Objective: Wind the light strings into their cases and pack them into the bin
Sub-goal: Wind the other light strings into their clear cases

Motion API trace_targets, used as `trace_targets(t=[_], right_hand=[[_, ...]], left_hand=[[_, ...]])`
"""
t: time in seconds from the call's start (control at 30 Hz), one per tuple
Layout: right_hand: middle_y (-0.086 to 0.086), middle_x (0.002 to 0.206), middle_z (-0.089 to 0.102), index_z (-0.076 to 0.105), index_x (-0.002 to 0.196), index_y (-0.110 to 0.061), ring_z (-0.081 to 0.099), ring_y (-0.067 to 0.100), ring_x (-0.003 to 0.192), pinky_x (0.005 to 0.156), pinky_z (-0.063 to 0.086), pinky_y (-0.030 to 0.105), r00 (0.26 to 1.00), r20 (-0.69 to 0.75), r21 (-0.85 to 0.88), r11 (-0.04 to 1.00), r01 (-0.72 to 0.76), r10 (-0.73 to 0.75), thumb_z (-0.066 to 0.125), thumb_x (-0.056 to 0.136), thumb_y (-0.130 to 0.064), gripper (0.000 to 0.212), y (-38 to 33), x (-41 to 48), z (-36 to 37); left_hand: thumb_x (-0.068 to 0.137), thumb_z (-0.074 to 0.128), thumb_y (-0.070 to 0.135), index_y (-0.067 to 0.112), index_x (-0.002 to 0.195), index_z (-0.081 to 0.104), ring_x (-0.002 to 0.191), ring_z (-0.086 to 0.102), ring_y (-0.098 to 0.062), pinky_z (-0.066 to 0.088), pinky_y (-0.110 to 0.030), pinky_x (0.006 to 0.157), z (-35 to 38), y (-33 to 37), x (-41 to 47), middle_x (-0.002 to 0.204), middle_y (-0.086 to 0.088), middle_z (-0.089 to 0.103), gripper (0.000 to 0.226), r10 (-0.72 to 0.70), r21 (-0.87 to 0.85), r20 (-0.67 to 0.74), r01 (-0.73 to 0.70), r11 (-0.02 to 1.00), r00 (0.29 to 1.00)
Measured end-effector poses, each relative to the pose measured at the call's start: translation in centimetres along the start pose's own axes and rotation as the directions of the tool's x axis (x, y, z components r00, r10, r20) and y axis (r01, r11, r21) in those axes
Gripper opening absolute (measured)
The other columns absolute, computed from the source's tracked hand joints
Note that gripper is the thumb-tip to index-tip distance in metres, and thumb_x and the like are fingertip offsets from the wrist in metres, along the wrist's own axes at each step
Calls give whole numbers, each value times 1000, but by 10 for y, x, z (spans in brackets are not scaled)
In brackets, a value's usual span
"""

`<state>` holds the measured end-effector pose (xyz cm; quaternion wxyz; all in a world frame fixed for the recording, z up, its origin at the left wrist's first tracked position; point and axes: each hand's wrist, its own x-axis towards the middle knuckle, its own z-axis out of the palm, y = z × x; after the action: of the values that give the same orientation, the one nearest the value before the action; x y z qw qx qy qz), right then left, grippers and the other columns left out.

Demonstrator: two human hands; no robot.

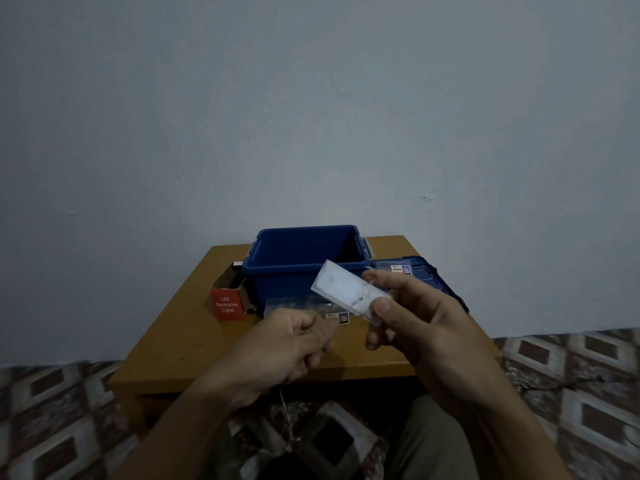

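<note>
My right hand (419,317) grips a clear plastic battery case (341,287) of a light string, held tilted in front of the open blue bin (304,261). My left hand (294,344) has its fingers curled and pinches the thin wire of the string, which hangs down below the table edge (285,410). A clear packet with a small label (337,317) lies on the table behind my left hand. A red box (228,303) marked "LED Decorative Lights" lies open on its side left of the bin.
The blue bin's lid (426,275) lies flat to the right of the bin with another labelled packet (400,269) on it. The small wooden table (194,341) stands against a pale wall. Patterned floor tiles surround it, and my knee (433,438) is below.
</note>
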<state>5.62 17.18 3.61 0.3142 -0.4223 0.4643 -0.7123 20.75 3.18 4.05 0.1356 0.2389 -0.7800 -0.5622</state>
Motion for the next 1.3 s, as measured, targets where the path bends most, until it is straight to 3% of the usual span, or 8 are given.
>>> trace_targets(t=[0.1,0.23,0.47,0.63,0.8,1.0,1.13,1.3], right_hand=[[23,103,65,75,112,-14,62,25,71,68,57,31,989,131,41,997,-72,66,73,87,-14,25,-2,-2,-5],[7,100,69,71,115,-14,61,25,77,75,55,36,949,297,-70,994,-86,103,67,87,-19,29,-4,-5,-9],[26,100,60,71,111,-22,62,22,77,72,53,28,914,388,-313,950,7,121,67,94,-16,18,-8,-7,-3],[-1,88,66,66,103,-37,66,16,78,72,56,32,961,262,-507,860,57,90,69,93,-16,23,-3,-5,-4],[-5,79,64,63,101,-37,62,24,71,64,54,46,991,86,-603,786,137,-107,69,90,-21,21,3,-3,0],[1,80,63,65,100,-36,65,28,72,65,55,50,970,-26,-554,812,187,-241,68,85,-25,19,4,-2,4],[-5,73,62,67,102,-26,67,29,70,66,58,45,962,-100,-452,873,185,-256,69,89,-15,17,5,-1,4],[-5,70,63,68,105,-19,69,23,69,68,60,32,965,-128,-352,920,171,-228,67,91,-8,17,4,0,3]], left_hand=[[87,63,50,20,73,68,53,46,-13,38,-25,53,-9,2,1,61,-1,56,33,8,84,26,-10,996,1000],[100,55,21,25,68,66,65,56,-14,48,-21,64,-22,16,2,66,1,60,34,5,251,97,-29,968,995],[89,59,52,21,60,55,53,43,-10,37,-22,52,-32,43,7,58,2,48,42,36,338,93,-65,939,995],[93,62,48,21,62,67,50,43,-12,36,-24,50,-22,56,2,54,0,51,41,115,391,-35,-93,916,993],[98,60,28,14,81,70,45,48,-8,43,-23,52,-7,62,-10,54,3,62,24,169,314,-124,-123,942,978],[102,53,29,22,92,63,49,56,-10,48,-28,59,14,49,-23,65,3,67,15,283,232,-144,-246,941,948],[99,57,26,17,95,66,44,44,-10,36,-19,44,22,39,-22,64,-1,63,14,227,-4,-197,-232,973,954],[98,59,26,9,97,66,38,40,0,33,-12,40,27,32,-18,58,0,54,18,142,-107,-262,-175,979,955]])
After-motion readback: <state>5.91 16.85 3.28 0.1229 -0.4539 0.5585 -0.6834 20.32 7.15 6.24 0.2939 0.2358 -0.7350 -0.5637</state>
